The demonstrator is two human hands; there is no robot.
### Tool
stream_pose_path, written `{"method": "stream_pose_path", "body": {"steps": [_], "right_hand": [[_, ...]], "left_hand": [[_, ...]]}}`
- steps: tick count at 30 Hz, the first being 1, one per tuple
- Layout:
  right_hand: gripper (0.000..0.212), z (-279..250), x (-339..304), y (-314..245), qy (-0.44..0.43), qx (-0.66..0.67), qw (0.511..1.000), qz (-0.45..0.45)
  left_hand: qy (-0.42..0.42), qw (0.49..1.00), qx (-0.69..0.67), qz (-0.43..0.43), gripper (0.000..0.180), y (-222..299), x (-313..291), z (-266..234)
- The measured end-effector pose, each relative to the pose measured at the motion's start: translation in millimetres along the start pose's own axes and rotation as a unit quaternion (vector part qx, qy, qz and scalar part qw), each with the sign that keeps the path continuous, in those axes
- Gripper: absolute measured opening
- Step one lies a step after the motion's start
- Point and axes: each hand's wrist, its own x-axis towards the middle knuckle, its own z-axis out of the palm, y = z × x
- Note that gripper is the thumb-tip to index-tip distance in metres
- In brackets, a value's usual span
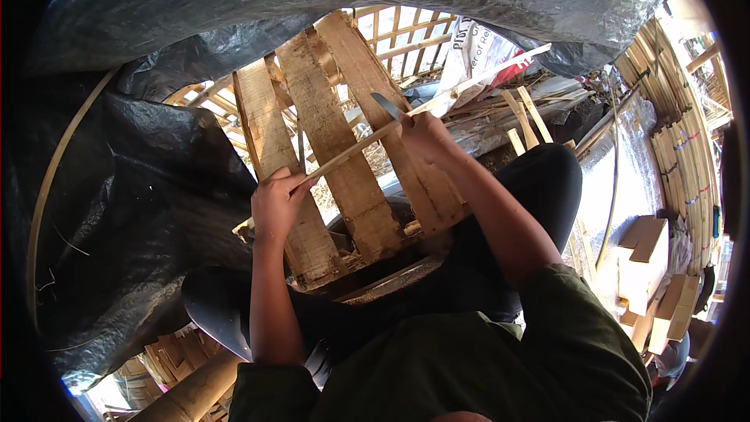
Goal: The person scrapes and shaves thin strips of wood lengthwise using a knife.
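A long, pale bamboo strip (351, 151) slants from lower left to upper right across a wooden slatted pallet (319, 121). My left hand (277, 202) is closed around the strip near its lower end. In my right hand (426, 141) is a knife (385, 105), its grey blade sticking out past the fingers toward the upper left. That hand rests against the strip, and its fingers hide the knife's handle. Beyond it, the strip's whitish far part rises toward a printed sack (474, 51).
Dark plastic sheeting (148, 187) hangs at the left and overhead. Loose bamboo pieces (519, 113) lie beyond my right knee. Bundled bamboo strips (681, 160) and cardboard boxes (644, 254) stand at the right. My bent legs flank the pallet's near end.
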Motion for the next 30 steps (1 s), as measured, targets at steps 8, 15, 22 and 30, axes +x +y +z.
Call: {"method": "stream_pose_path", "body": {"steps": [8, 15, 22, 30], "right_hand": [[0.049, -4.3, -11.9, -12.9, -0.015, -0.068, 0.997, -0.028], [0.047, -1.7, -13.3, -1.8, 0.097, -0.027, 0.985, -0.141], [0.032, -9.1, -20.9, -15.6, -0.021, -0.152, 0.974, -0.166], [0.028, 13.0, -34.4, -20.7, 0.022, 0.005, 0.986, -0.163]], "left_hand": [[0.014, 1.000, 0.020, -0.008, 0.023, 1.2, -1.1, 6.5], [0.034, 0.999, 0.015, 0.030, 0.022, 6.4, 1.8, 15.5], [0.029, 0.999, 0.004, 0.019, 0.020, 16.9, -3.1, 12.2], [0.048, 0.998, 0.023, 0.026, 0.015, 20.1, -10.6, 15.0]]}}
